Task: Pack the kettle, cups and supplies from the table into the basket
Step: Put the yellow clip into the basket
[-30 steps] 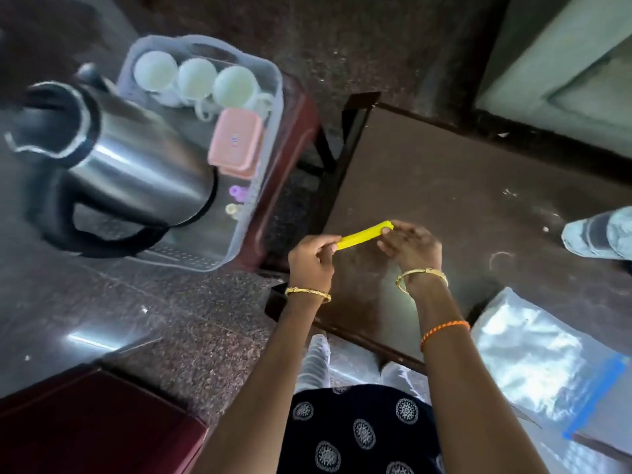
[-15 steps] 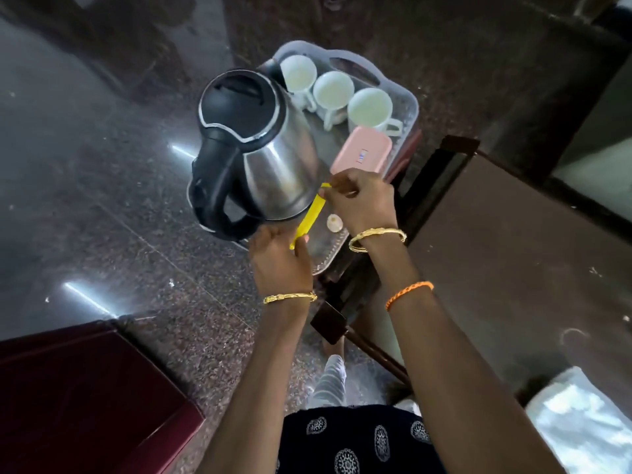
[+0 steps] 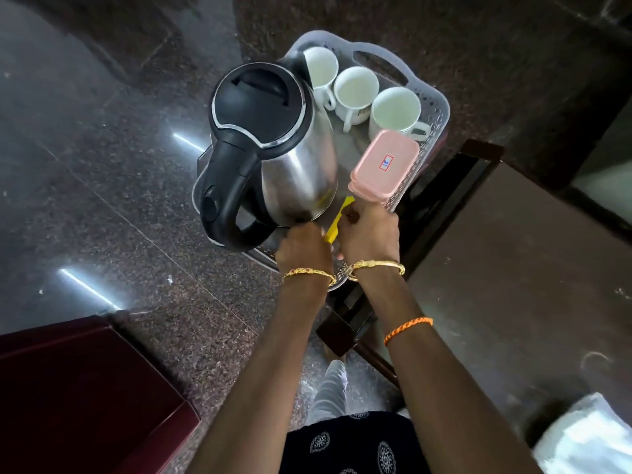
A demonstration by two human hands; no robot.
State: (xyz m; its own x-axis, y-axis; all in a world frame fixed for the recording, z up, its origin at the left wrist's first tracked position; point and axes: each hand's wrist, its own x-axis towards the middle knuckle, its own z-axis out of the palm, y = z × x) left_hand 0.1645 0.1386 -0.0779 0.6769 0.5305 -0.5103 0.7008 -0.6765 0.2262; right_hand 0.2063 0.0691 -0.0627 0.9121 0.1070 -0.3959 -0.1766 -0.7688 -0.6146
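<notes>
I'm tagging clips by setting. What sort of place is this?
Probably a room in a home: polished granite floor, a dark wooden table, and a basket with a kettle and cups.

Both arms reached forward, hands close together

The left hand (image 3: 302, 249) and right hand (image 3: 371, 234) sat side by side, almost touching, fingers curled closed around something thin; both forearms were bare and extended, wrists level, knuckles up.

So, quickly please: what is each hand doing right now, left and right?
Left hand: closed on the lower end of the yellow stick.
Right hand: closed on the upper part of the same stick, over the basket.
</notes>
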